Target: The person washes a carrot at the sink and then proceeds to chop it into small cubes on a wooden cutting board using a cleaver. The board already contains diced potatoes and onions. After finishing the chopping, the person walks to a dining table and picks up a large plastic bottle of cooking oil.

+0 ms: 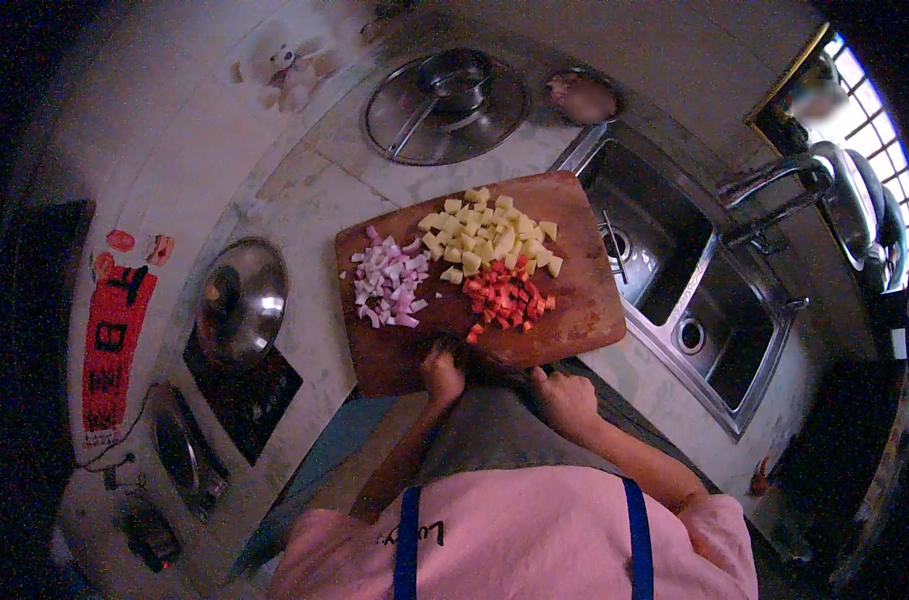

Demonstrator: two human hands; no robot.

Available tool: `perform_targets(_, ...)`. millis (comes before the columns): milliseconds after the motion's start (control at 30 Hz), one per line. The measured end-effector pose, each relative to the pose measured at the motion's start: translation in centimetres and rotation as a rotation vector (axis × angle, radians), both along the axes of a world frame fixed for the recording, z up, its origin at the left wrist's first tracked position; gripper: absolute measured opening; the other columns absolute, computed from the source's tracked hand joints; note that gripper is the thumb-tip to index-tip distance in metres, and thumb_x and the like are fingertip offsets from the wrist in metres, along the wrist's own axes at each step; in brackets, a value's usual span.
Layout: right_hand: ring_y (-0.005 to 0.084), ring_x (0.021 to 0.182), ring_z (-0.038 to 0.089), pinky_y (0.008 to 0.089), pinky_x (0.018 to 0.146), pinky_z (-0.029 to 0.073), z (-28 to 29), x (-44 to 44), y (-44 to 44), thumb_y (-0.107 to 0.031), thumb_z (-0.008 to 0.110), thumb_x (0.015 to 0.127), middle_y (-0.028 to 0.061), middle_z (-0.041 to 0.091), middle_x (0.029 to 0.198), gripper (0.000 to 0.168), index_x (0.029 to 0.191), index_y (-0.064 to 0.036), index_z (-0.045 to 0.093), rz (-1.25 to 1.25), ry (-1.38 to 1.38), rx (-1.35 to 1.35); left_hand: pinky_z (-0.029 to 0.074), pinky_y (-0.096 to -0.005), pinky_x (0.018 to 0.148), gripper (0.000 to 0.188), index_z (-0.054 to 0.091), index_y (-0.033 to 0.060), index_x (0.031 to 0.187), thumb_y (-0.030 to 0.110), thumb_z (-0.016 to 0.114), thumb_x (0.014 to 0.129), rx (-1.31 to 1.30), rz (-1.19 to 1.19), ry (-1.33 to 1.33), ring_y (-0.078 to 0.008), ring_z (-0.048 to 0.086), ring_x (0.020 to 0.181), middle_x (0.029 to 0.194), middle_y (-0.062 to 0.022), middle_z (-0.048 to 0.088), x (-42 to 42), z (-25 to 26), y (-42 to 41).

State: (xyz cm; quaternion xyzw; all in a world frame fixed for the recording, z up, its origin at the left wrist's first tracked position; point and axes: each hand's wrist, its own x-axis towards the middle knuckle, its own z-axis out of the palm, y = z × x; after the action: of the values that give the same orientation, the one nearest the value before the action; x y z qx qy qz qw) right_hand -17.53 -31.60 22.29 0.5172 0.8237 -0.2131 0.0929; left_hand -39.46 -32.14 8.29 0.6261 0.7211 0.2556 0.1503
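A wooden cutting board (589,307) lies on the counter before me, its near edge by my body. Diced pale-yellow vegetable, probably potato (492,229), is heaped towards its far side. Chopped purple onion (390,281) lies at the left, and diced red vegetable (507,296) touches the near side of the yellow cubes. My right hand (567,397) is closed around the handle of a dark-bladed knife (495,364) at the near edge. My left hand (444,375) is at the same edge, fingers curled near the blade; shadow hides whether they grip anything.
A double steel sink (691,292) with a faucet (777,180) lies to the right. Behind the board are a wide round lid or tray (492,139) carrying a small metal pan (454,79), and a bowl (585,97). At left, a shiny metal bowl (243,300) overlaps a black panel (248,405).
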Motion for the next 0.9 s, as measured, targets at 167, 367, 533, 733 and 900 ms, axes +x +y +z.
perform_targets(167, 0.0319, 0.062, 0.059, 0.0428, 0.052, 0.046, -2.9, -0.1, 1.1, -0.017, 0.048, 0.079, 0.015, 0.06, 0.07, 0.018, 0.095, -0.01, 0.052, -0.068, 0.149, 0.063, 0.045, -0.0414, 0.07, 0.021, 0.057, -0.0019, 0.084, 0.005, 0.06, 0.065, 0.087, -0.009, 0.009, -0.0387, 0.053, 0.08, 0.087, -0.0206, 0.055, 0.4, 2.7, 0.8)
perform_targets(367, 0.0341, 0.062, 0.058, 0.0429, 0.053, 0.045, -1.0, 2.0, 0.6, -0.023, 0.056, 0.077, 0.0154, 0.059, 0.069, 0.019, 0.094, -0.014, 0.055, -0.365, 0.309, 0.156, 0.043, -0.0399, 0.073, 0.017, 0.059, 0.0018, 0.085, 0.006, 0.06, 0.069, 0.243, 0.077, -0.14, -0.0359, 0.052, 0.085, 0.091, -0.0179, 0.055, 1.3, 5.0, 4.9)
perform_targets(533, 0.0345, 0.059, 0.057, 0.042, 0.051, 0.044, -1.3, 3.3, 1.0, -0.026, 0.056, 0.078, 0.0166, 0.058, 0.065, 0.018, 0.089, -0.012, 0.058, -0.432, 0.303, 0.235, 0.042, -0.038, 0.075, 0.015, 0.061, 0.0064, 0.085, 0.006, 0.058, 0.07, 0.186, -0.133, -0.039, -0.0314, 0.051, 0.088, 0.09, -0.014, 0.057, 1.2, 6.6, 10.4)
perform_targets(733, 0.0343, 0.057, 0.057, 0.0421, 0.051, 0.044, -1.6, 3.7, 0.4, -0.025, 0.056, 0.077, 0.0162, 0.057, 0.063, 0.018, 0.09, -0.011, 0.059, -0.39, 0.295, 0.235, 0.044, -0.0332, 0.069, 0.012, 0.062, 0.0053, 0.083, 0.012, 0.062, 0.074, 0.05, -0.053, -0.478, -0.0229, 0.056, 0.077, 0.082, -0.0076, 0.061, -1.5, 2.8, 10.4)
perform_targets(900, 0.0341, 0.057, 0.057, 0.0432, 0.051, 0.044, -1.7, 3.1, 0.1, -0.024, 0.055, 0.077, 0.0175, 0.057, 0.063, 0.021, 0.094, -0.012, 0.059, -0.33, 0.275, 0.149, 0.048, -0.0253, 0.062, 0.02, 0.059, 0.0027, 0.094, 0.018, 0.061, 0.08, -0.274, 0.442, -1.2, -0.0126, 0.057, 0.07, 0.086, -0.0026, 0.06, -0.2, 7.0, 5.8)
